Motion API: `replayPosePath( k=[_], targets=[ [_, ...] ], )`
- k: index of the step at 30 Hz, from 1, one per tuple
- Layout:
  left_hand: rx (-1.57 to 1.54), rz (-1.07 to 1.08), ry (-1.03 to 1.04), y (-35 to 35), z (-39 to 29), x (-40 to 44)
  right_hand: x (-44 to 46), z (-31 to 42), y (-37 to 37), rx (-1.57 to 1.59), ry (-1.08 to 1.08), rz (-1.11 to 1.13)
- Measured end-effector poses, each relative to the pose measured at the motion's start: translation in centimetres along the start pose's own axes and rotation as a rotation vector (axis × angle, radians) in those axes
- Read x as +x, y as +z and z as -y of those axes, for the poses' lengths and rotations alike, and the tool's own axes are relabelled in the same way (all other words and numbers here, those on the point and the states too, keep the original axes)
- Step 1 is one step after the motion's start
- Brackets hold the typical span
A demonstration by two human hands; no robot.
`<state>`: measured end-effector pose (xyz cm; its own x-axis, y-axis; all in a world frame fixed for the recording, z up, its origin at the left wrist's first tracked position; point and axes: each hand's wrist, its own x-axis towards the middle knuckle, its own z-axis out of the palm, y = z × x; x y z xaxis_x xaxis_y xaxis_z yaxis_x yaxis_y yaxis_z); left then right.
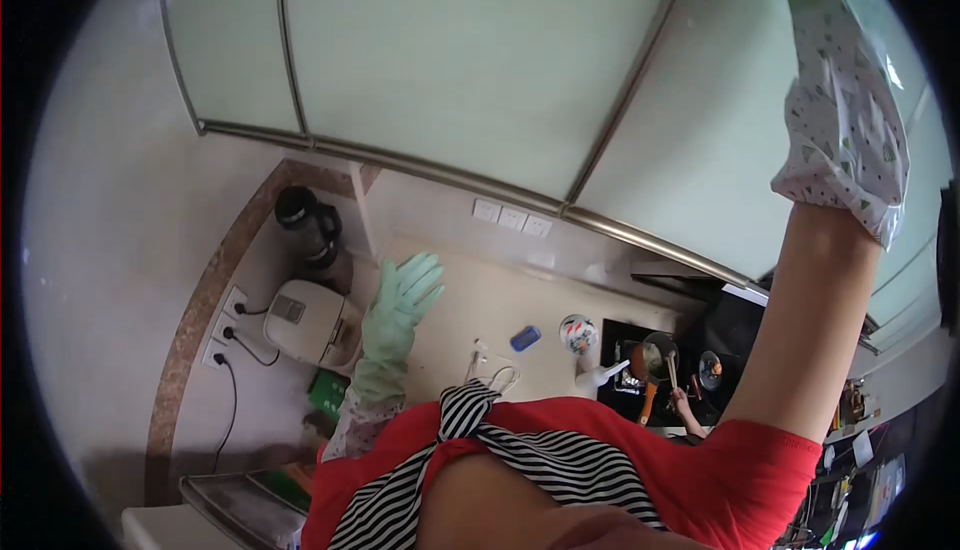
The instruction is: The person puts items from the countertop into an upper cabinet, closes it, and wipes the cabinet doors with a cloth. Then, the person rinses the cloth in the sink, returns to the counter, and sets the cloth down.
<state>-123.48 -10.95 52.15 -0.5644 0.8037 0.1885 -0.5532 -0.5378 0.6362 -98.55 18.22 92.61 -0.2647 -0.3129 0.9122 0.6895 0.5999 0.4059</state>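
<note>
A pale green rubber glove covers my left hand [408, 288], whose fingers are spread over the beige countertop [465, 300] with nothing in them. Nearest to it are a white rice cooker [312, 322] and a dark kettle or flask [307, 225]. My right arm stretches up along the cabinet doors at the upper right, in a long glove with a patterned cuff [845, 140]. The top edge of the view cuts off my right hand, so its fingers do not show. On the counter lie a blue object [525, 338] and a white cable [500, 375].
Frosted cabinet doors [450, 60] span the top. At the right, another person's hand [680, 397] is beside a pan [655, 355] on the stove, with a white bottle [602, 374] and a patterned round item [578, 333] nearby. Cords run from wall sockets [225, 328].
</note>
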Motion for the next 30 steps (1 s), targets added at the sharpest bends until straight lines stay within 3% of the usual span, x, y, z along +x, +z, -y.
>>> replayPosePath(
  k=[3,6,9,10,12,14,20,24,27,28,29,30],
  targets=[
    [0.060,0.034,0.063,-1.6,0.2,0.0,0.7,8.2,0.2,0.200,-0.084,-0.017],
    [-0.022,-0.058,-0.034,-1.1,-0.1,0.2,0.3,16.6,1.8,0.377,-0.190,0.038],
    [-0.106,-0.084,-0.124,-2.5,0.3,0.6,-5.2,23.4,3.8,0.432,-0.415,0.269],
    [-0.112,-0.075,-0.121,-2.7,0.1,0.7,-7.8,24.3,3.4,0.464,-0.509,0.423],
    [-0.083,-0.120,-0.135,-3.3,-0.7,0.2,-10.4,22.4,4.2,0.590,-0.636,0.347],
    [-0.087,-0.129,-0.097,-3.9,-1.6,-0.5,-6.3,20.0,4.1,0.505,-0.645,0.280],
    [0.001,-0.235,-0.012,-4.4,-3.7,-2.7,1.2,13.5,3.8,0.169,-0.268,0.081],
    [-0.065,-0.275,0.032,-5.8,-3.5,-3.7,3.0,16.7,4.6,0.191,-0.151,-0.002],
    [-0.106,-0.271,0.055,-6.6,-3.0,-3.7,4.2,24.0,4.8,0.491,-0.134,-0.007],
    [-0.114,-0.284,0.050,-6.4,-3.1,-3.6,4.5,27.0,5.3,0.693,-0.107,0.030],
    [-0.120,-0.277,0.056,-6.1,-3.4,-3.5,4.3,30.3,6.4,1.256,0.057,0.185],
    [-0.127,-0.268,0.064,-5.8,-3.6,-3.3,3.7,33.7,7.5,1.340,0.018,0.257]
  ],
)
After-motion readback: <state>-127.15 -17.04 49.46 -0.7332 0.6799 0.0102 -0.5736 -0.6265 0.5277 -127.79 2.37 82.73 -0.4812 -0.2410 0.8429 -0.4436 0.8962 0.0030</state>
